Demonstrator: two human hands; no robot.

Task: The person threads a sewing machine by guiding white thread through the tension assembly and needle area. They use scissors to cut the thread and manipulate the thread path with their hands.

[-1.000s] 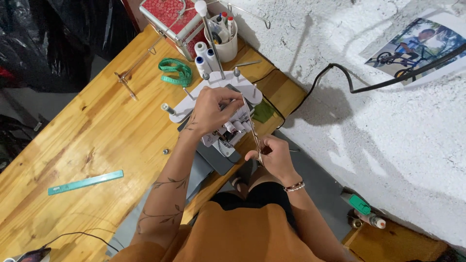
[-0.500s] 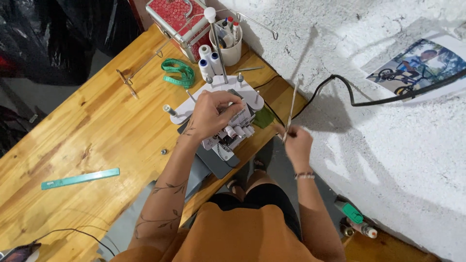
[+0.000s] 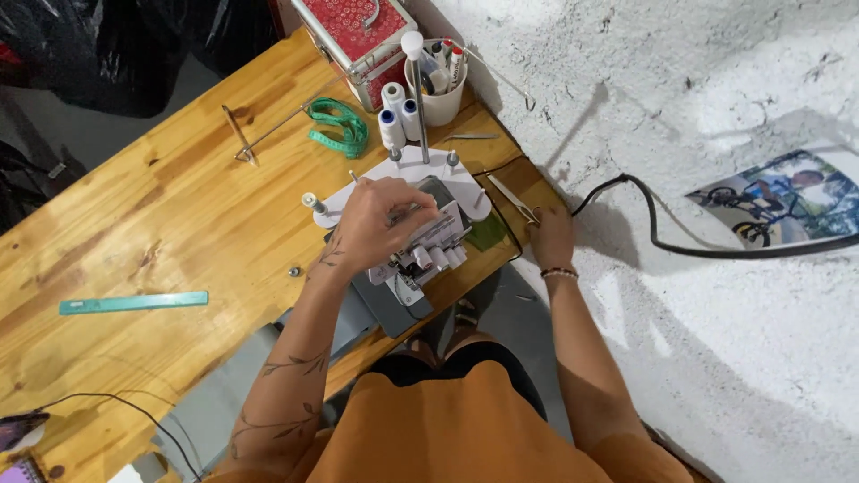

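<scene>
Resting on top of a small white plastic overlock sewing machine (image 3: 420,241), the left hand (image 3: 380,224) lies palm down, fingers curled over its upper casing. The right hand (image 3: 552,237) sits at the wooden table's (image 3: 161,224) edge beside slim metal scissors (image 3: 512,197); whether it grips them cannot be told. Behind the machine stand white thread cones (image 3: 400,121), a white cup of pens (image 3: 438,89), and a red patterned box (image 3: 353,31). A coiled green tape measure (image 3: 338,130) and flat teal ruler (image 3: 134,302) lie left
</scene>
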